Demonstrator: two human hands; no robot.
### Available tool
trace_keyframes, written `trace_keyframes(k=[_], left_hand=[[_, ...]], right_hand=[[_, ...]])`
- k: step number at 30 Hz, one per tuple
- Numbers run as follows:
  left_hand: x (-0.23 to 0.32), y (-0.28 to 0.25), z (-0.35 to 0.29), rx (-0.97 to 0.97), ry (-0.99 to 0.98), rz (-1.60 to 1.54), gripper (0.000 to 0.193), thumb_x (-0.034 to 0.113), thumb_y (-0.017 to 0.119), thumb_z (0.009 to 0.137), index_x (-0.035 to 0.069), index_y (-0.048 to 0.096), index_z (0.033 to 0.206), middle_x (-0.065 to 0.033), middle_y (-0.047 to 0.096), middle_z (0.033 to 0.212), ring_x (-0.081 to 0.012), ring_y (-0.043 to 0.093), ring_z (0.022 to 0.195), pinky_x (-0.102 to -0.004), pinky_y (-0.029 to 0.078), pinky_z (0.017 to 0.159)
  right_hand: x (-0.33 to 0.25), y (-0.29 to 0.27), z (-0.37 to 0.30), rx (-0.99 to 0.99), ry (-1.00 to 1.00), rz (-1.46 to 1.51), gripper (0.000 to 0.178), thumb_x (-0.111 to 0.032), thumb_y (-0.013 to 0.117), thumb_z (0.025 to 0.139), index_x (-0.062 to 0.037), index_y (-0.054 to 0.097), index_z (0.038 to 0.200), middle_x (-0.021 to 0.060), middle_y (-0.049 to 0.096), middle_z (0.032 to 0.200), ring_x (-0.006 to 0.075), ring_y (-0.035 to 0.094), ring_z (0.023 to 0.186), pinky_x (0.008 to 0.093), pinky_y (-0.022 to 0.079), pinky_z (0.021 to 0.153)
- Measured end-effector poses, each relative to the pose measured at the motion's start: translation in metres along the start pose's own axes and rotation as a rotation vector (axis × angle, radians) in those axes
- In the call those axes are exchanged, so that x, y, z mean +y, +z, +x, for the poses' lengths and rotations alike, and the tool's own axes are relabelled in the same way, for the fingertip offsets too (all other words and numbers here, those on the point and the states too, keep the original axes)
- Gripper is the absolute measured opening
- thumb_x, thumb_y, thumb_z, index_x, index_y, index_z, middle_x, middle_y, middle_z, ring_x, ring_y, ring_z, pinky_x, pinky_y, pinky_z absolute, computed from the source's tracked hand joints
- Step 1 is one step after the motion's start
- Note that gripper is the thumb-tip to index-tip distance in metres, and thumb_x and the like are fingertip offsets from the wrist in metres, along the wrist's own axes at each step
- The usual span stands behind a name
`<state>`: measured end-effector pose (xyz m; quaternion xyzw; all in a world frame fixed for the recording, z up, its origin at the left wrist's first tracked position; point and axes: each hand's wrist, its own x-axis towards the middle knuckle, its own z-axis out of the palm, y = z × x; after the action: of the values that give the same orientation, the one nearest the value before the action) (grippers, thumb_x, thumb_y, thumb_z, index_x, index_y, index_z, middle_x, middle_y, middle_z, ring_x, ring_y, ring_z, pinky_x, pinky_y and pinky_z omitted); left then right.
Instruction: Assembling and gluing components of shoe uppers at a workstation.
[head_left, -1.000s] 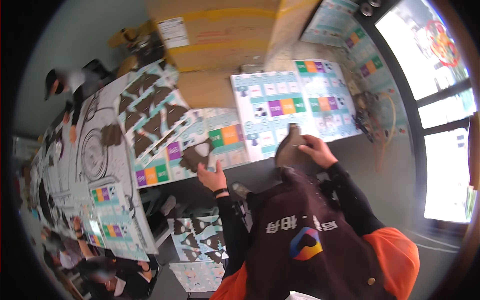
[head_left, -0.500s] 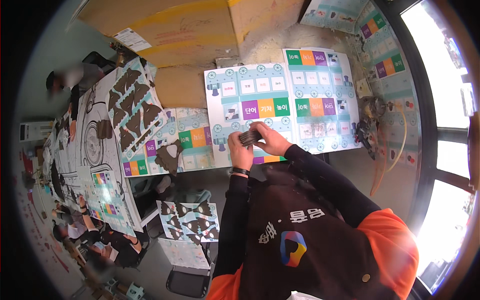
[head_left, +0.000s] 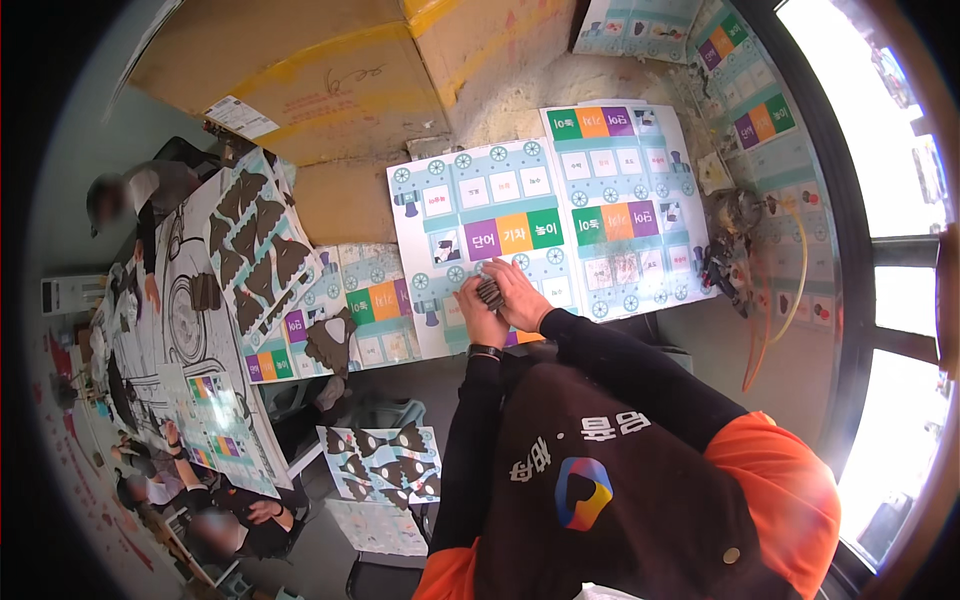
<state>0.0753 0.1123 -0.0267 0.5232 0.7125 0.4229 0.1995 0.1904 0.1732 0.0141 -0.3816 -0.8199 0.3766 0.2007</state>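
Observation:
Between my two hands stands a small stack of dark flat pieces [head_left: 489, 293], its layered edges facing up. My left hand [head_left: 480, 318] is closed along the stack's left side. My right hand [head_left: 523, 300] presses against its right side, fingers together. Both hands are over the lower part of a white and light-blue printed sheet [head_left: 425, 258] with train pictures and purple, orange and green blocks. What exactly the pieces are cannot be made out. To the right lies a second printed sheet [head_left: 650, 155] of the same kind.
Left on the table are a sheet of dark cut-out shapes [head_left: 262, 240] and a loose dark piece [head_left: 328, 343]. A large cardboard box [head_left: 300, 90] stands behind. A machine with hoses [head_left: 735, 215] is at the right. More cut-outs lie on a chair [head_left: 385, 462]. People work at left.
My hands and the stack have moved slightly down over the sheet. The right hand now lies flatter along the stack's side. The whole view has shifted a little.

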Motion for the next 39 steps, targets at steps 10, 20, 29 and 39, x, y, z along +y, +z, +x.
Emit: trace_keyframes(k=[10,20,29,39], left_hand=[[-0.013,-0.043,-0.010,-0.155,0.044,0.177,0.047,0.004,0.072,0.080,0.004,0.054,0.123,-0.0152,0.057,0.120,-0.0396,0.055,0.120,-0.0618,0.029,0.114],[0.116,-0.192,0.041,-0.781,-0.424,-0.678,0.056,0.006,0.080,0.085,0.002,0.056,0.134,-0.0068,0.066,0.125,-0.0180,0.064,0.115,-0.0329,0.051,0.098],[0.179,-0.248,0.026,-0.505,-0.271,-0.951,0.049,0.008,0.080,0.087,0.001,0.058,0.130,-0.0072,0.066,0.124,-0.0183,0.063,0.114,-0.0339,0.051,0.098],[0.226,-0.265,-0.002,-0.292,-0.218,-1.059,0.046,0.008,0.076,0.090,0.001,0.057,0.132,-0.0067,0.063,0.126,-0.0173,0.060,0.116,-0.0329,0.047,0.100]], right_hand=[[-0.041,-0.005,-0.003,-0.136,0.076,0.008,0.068,-0.013,0.067,0.081,-0.0053,0.041,0.143,0.0199,0.048,0.144,0.0383,0.043,0.138,0.0575,0.029,0.117],[-0.138,-0.116,-0.025,-0.347,0.325,0.359,0.059,-0.051,0.071,0.091,0.0033,0.067,0.114,0.0206,0.071,0.098,0.0311,0.068,0.089,0.0389,0.052,0.080],[-0.216,-0.156,-0.041,-0.104,0.166,0.703,0.051,-0.035,0.078,0.090,0.0008,0.061,0.123,0.0113,0.068,0.107,0.0193,0.066,0.099,0.0338,0.054,0.085],[-0.267,-0.140,-0.063,0.209,0.176,1.115,0.029,-0.010,0.076,0.092,-0.0035,0.065,0.118,-0.0007,0.071,0.103,0.0059,0.063,0.092,0.0255,0.051,0.081]])
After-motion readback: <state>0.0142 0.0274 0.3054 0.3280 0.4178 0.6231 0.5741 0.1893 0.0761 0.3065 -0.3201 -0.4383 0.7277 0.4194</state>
